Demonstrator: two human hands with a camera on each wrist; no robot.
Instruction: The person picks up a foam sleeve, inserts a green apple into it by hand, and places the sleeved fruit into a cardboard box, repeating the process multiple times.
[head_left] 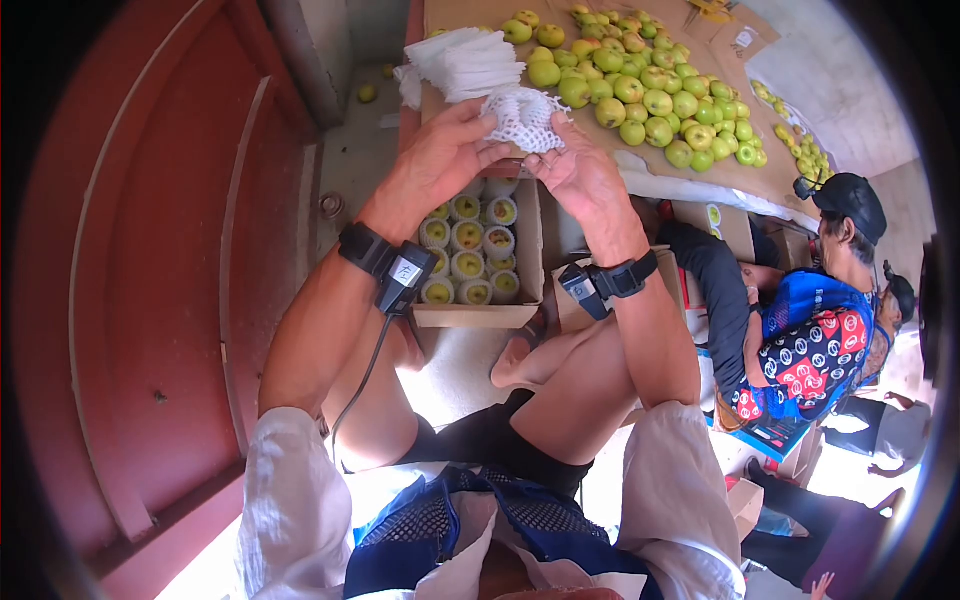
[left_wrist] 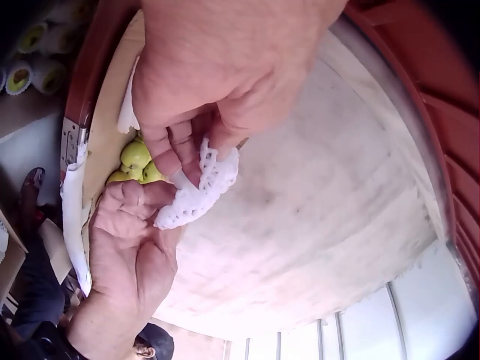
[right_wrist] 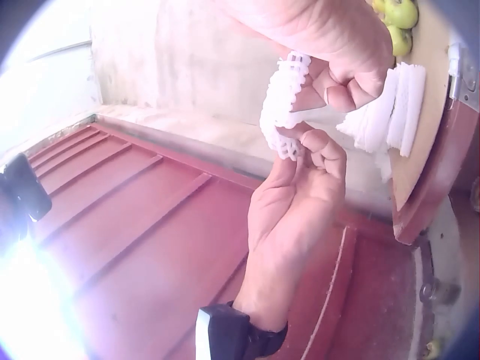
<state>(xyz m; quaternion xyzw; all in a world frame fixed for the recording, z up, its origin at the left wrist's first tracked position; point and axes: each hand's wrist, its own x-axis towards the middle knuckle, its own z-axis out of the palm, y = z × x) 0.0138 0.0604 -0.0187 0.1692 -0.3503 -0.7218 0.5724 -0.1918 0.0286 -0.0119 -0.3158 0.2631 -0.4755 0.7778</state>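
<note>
A white foam fruit net (head_left: 524,112) is held up between both hands at the front edge of the apple table. My left hand (head_left: 437,163) pinches one side of it with thumb and fingers. On the other side my right hand (head_left: 583,180) grips its edge, thumb outside. The left wrist view shows the net (left_wrist: 206,191) spread between the fingertips of the two hands. In the right wrist view the foam net (right_wrist: 279,105) is bowed, with fingers inside its opening. Below the hands stands a cardboard box (head_left: 475,316) of apples (head_left: 467,236) in foam nets.
A stack of flat foam nets (head_left: 465,62) lies on the table (head_left: 455,15) beside a large heap of loose green apples (head_left: 650,95). To the left is a red metal door (head_left: 160,250). Another person (head_left: 815,310) sits at the right, near more boxes.
</note>
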